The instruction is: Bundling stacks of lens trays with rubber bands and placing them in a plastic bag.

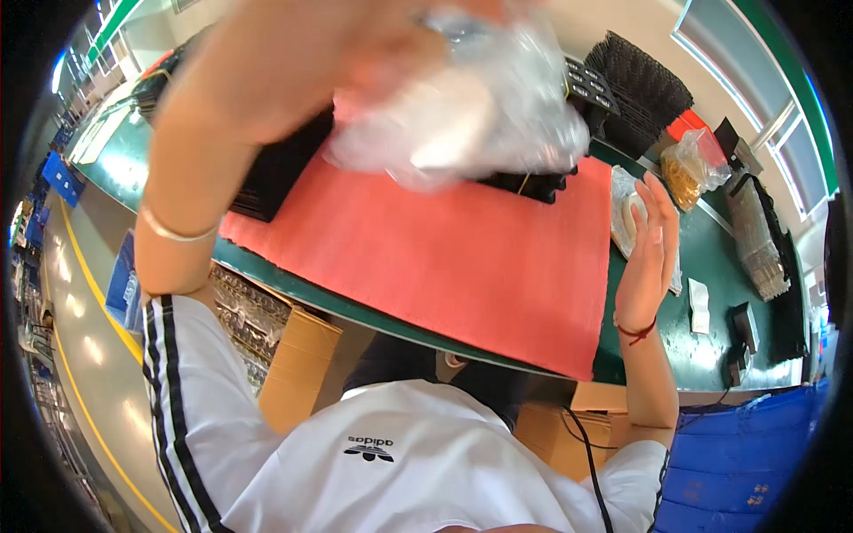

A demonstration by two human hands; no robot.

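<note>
Close to the camera, my left hand is raised and blurred by motion. It grips a crumpled clear plastic bag that has something whitish in it, too smeared to name. The bag hangs over a red mat on the table and hides part of what stands behind it. At the mat's right edge my right hand is held up with its fingers stretched out, nothing in it. Beside its fingers lies a clear bag with a white, round-looking thing inside, partly covered by the hand.
Black trays and a black stack stand at the back. A bag of yellowish pieces, a wrapped stack and a white paper slip are on the green table. Cardboard boxes sit below.
</note>
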